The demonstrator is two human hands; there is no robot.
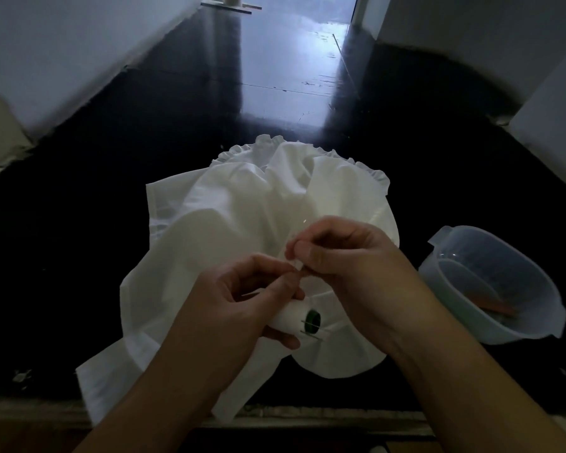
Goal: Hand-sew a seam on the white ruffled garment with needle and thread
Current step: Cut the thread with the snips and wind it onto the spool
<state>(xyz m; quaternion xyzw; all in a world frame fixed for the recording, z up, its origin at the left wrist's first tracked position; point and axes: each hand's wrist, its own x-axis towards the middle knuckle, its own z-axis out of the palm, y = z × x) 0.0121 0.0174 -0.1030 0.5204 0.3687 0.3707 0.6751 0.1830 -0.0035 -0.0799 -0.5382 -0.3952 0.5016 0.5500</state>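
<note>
Dim, backlit, glare ahead, warped edges.

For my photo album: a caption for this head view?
Both hands pinch thread over a white garment, a spool held underneath.

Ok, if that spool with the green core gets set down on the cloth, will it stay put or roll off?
Probably rolls: the spool looks cylindrical, lying sideways in the left hand. It seems light, since curled fingers alone carry it. The rumpled white garment beneath may catch it in a fold, though standing it on its flat green end looks safer.
</note>
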